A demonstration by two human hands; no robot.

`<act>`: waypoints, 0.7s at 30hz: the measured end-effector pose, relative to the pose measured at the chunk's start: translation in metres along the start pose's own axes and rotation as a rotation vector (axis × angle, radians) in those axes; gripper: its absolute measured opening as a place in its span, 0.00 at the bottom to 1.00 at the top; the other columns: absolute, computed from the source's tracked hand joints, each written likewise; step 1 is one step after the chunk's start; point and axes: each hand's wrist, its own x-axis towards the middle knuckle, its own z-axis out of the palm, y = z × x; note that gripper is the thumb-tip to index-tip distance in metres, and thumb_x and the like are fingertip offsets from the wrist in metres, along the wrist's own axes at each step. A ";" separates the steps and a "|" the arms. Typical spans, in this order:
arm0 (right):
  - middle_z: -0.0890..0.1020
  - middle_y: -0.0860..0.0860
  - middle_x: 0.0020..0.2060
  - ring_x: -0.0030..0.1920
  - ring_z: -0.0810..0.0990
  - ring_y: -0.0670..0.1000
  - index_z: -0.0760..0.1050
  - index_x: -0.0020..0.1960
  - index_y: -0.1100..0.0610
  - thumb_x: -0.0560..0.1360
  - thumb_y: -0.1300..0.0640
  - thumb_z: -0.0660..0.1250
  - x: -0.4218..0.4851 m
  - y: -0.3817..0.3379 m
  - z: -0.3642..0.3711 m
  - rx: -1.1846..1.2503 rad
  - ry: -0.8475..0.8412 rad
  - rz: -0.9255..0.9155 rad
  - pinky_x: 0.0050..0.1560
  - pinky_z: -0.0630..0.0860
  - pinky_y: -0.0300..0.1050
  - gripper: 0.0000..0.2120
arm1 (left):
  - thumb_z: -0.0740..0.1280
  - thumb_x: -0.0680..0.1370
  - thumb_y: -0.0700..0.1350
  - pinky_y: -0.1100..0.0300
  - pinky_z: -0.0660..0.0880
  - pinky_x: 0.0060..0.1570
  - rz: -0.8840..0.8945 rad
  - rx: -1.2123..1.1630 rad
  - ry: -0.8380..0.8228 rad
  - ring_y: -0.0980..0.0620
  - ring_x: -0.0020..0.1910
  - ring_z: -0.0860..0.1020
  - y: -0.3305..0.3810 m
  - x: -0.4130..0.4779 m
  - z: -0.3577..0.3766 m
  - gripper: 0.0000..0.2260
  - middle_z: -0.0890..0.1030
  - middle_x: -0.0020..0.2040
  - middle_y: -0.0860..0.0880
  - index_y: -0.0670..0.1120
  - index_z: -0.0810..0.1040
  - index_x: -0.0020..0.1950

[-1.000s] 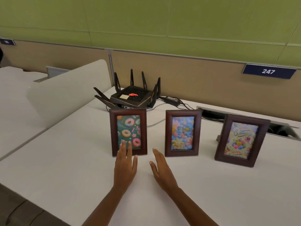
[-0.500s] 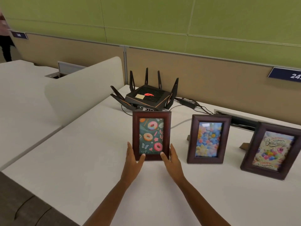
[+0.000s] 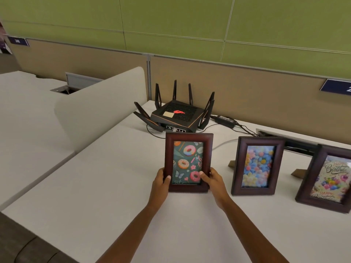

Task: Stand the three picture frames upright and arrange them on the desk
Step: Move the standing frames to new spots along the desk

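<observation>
On the desk [image 3: 95,205], the white surface fills the lower view; a divider [image 3: 98,107] stands at 10 o'clock and a router [image 3: 176,118] at 12 o'clock, its cables trailing to 2 o'clock. Three frames stand in a row. The balloon frame [image 3: 328,179] is at 3 o'clock, upright on its prop, partly cut off by the view's edge. The flower frame [image 3: 256,166] stands between, upright, well apart from the hands. The donut frame [image 3: 188,162] is dead centre, long axis vertical, face toward the camera. The left hand [image 3: 160,183] closes on its lower left edge, the right hand [image 3: 213,182] on its lower right, thumbs on the front. Both are equally near. Whether its base touches the desk cannot be told. Judgement: placement of this frame is the step in hand. The router lies just behind it; pushing back risks contact.
</observation>
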 end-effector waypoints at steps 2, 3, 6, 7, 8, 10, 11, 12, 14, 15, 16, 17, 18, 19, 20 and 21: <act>0.78 0.55 0.56 0.54 0.78 0.54 0.70 0.57 0.54 0.76 0.59 0.61 0.002 -0.001 0.002 -0.003 -0.034 0.013 0.53 0.78 0.49 0.10 | 0.55 0.80 0.37 0.59 0.75 0.51 0.015 -0.008 0.005 0.50 0.54 0.74 0.001 0.004 -0.007 0.12 0.76 0.58 0.40 0.37 0.68 0.62; 0.78 0.54 0.55 0.54 0.79 0.54 0.69 0.58 0.53 0.76 0.58 0.61 0.004 -0.001 0.004 -0.006 -0.045 0.017 0.53 0.78 0.49 0.10 | 0.55 0.80 0.37 0.59 0.74 0.51 0.024 -0.003 0.005 0.50 0.54 0.74 0.001 0.006 -0.011 0.12 0.76 0.57 0.41 0.37 0.68 0.62; 0.79 0.52 0.54 0.51 0.80 0.51 0.71 0.56 0.52 0.76 0.58 0.62 0.013 -0.007 0.014 0.029 -0.070 0.032 0.48 0.80 0.44 0.09 | 0.55 0.79 0.36 0.57 0.74 0.52 0.043 0.006 -0.010 0.49 0.53 0.74 0.005 0.013 -0.025 0.12 0.75 0.54 0.44 0.36 0.68 0.61; 0.80 0.52 0.53 0.50 0.81 0.50 0.72 0.55 0.52 0.76 0.59 0.62 0.016 -0.011 0.018 0.049 -0.085 0.038 0.46 0.81 0.42 0.09 | 0.55 0.79 0.36 0.55 0.74 0.53 0.045 0.005 -0.012 0.47 0.53 0.74 0.007 0.016 -0.030 0.11 0.75 0.54 0.43 0.36 0.68 0.61; 0.81 0.52 0.52 0.49 0.82 0.50 0.73 0.54 0.51 0.75 0.60 0.63 0.019 -0.014 0.024 0.076 -0.102 0.043 0.44 0.81 0.41 0.09 | 0.55 0.79 0.35 0.52 0.75 0.55 0.047 0.004 -0.010 0.45 0.54 0.75 0.008 0.019 -0.035 0.11 0.76 0.54 0.41 0.35 0.69 0.60; 0.82 0.51 0.50 0.47 0.83 0.50 0.73 0.52 0.51 0.74 0.62 0.63 0.026 -0.022 0.036 0.120 -0.125 0.050 0.43 0.82 0.41 0.10 | 0.56 0.79 0.35 0.46 0.74 0.59 0.048 0.015 -0.005 0.40 0.57 0.75 0.010 0.026 -0.046 0.11 0.77 0.57 0.37 0.35 0.69 0.60; 0.82 0.51 0.50 0.47 0.83 0.50 0.73 0.52 0.50 0.74 0.63 0.64 0.030 -0.025 0.042 0.123 -0.133 0.050 0.43 0.82 0.41 0.10 | 0.56 0.79 0.35 0.45 0.73 0.59 0.048 0.022 -0.004 0.40 0.58 0.74 0.010 0.029 -0.052 0.11 0.76 0.58 0.36 0.35 0.69 0.60; 0.82 0.51 0.50 0.47 0.82 0.51 0.73 0.52 0.50 0.74 0.64 0.64 0.034 -0.028 0.049 0.119 -0.140 0.049 0.43 0.82 0.43 0.11 | 0.56 0.79 0.35 0.46 0.73 0.59 0.048 0.026 0.001 0.39 0.58 0.74 0.010 0.032 -0.057 0.11 0.76 0.58 0.36 0.34 0.69 0.61; 0.80 0.53 0.52 0.48 0.82 0.52 0.72 0.53 0.51 0.74 0.64 0.63 0.042 -0.033 0.061 0.102 -0.152 0.049 0.46 0.80 0.45 0.11 | 0.56 0.79 0.35 0.48 0.74 0.58 0.046 0.024 0.012 0.40 0.59 0.74 0.009 0.039 -0.068 0.12 0.76 0.59 0.36 0.35 0.68 0.61; 0.80 0.53 0.53 0.48 0.81 0.52 0.71 0.53 0.52 0.74 0.64 0.63 0.047 -0.034 0.067 0.092 -0.157 0.050 0.47 0.80 0.45 0.11 | 0.55 0.79 0.36 0.49 0.74 0.58 0.044 0.020 0.017 0.41 0.59 0.74 0.009 0.043 -0.074 0.12 0.76 0.59 0.37 0.35 0.68 0.61; 0.79 0.53 0.53 0.48 0.81 0.52 0.71 0.54 0.52 0.74 0.64 0.63 0.052 -0.036 0.073 0.082 -0.165 0.050 0.48 0.79 0.46 0.11 | 0.55 0.79 0.36 0.50 0.74 0.57 0.043 0.018 0.022 0.42 0.58 0.74 0.009 0.047 -0.079 0.12 0.76 0.59 0.37 0.35 0.68 0.61; 0.79 0.53 0.54 0.49 0.81 0.53 0.71 0.54 0.52 0.74 0.64 0.63 0.058 -0.038 0.080 0.074 -0.174 0.051 0.50 0.79 0.48 0.11 | 0.55 0.79 0.36 0.50 0.74 0.57 0.044 0.017 0.030 0.43 0.57 0.75 0.009 0.052 -0.085 0.12 0.76 0.60 0.37 0.35 0.68 0.62; 0.79 0.53 0.54 0.51 0.80 0.54 0.70 0.55 0.52 0.74 0.64 0.63 0.063 -0.040 0.086 0.067 -0.183 0.052 0.53 0.78 0.50 0.12 | 0.55 0.79 0.36 0.51 0.74 0.56 0.045 0.016 0.039 0.44 0.56 0.74 0.009 0.058 -0.091 0.12 0.76 0.60 0.37 0.35 0.68 0.62; 0.79 0.53 0.54 0.52 0.79 0.55 0.70 0.55 0.52 0.74 0.64 0.63 0.070 -0.042 0.093 0.057 -0.191 0.052 0.55 0.77 0.52 0.12 | 0.55 0.79 0.36 0.51 0.74 0.56 0.044 0.011 0.050 0.45 0.56 0.74 0.008 0.064 -0.096 0.12 0.76 0.59 0.37 0.36 0.68 0.61; 0.79 0.53 0.54 0.53 0.79 0.55 0.70 0.55 0.52 0.74 0.64 0.63 0.077 -0.045 0.100 0.046 -0.196 0.053 0.57 0.76 0.53 0.12 | 0.55 0.79 0.36 0.50 0.74 0.57 0.040 0.003 0.062 0.44 0.56 0.74 0.008 0.070 -0.102 0.12 0.76 0.59 0.37 0.36 0.68 0.62; 0.79 0.53 0.54 0.53 0.79 0.55 0.70 0.55 0.52 0.74 0.64 0.63 0.084 -0.047 0.106 0.036 -0.202 0.054 0.57 0.76 0.53 0.12 | 0.56 0.79 0.36 0.50 0.73 0.58 0.035 -0.005 0.073 0.43 0.57 0.74 0.008 0.077 -0.107 0.12 0.76 0.60 0.37 0.36 0.68 0.62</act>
